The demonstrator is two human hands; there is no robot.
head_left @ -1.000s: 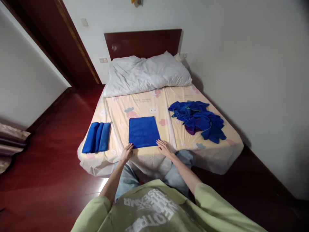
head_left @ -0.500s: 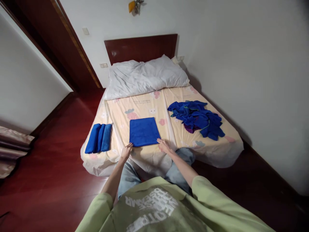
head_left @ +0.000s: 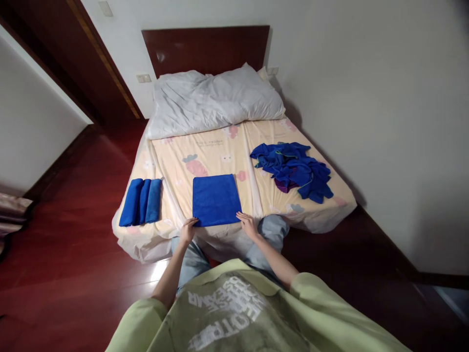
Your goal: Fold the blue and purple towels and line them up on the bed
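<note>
A blue cloth (head_left: pixel 216 199), folded into a flat rectangle, lies at the near edge of the bed (head_left: pixel 172 171). My left hand (head_left: pixel 188 230) pinches its near left corner. At the near right corner, my right hand (head_left: pixel 247 224) holds the cloth's edge with fingertips on top. Three rolled blue cloths (head_left: pixel 140 202) lie side by side to the left. On the right side of the bed is a loose heap of blue cloths (head_left: pixel 293 168) with a bit of purple showing.
A large grey-white pillow or quilt (head_left: pixel 216 100) lies across the far end, before the dark red headboard (head_left: pixel 205 49). A white wall (head_left: pixel 366 98) stands to the right. My knees touch or nearly touch the bed's near edge.
The view has tilted down and shifted a little. The folded cloth sits slightly closer to me, its near edge still at both hands.
</note>
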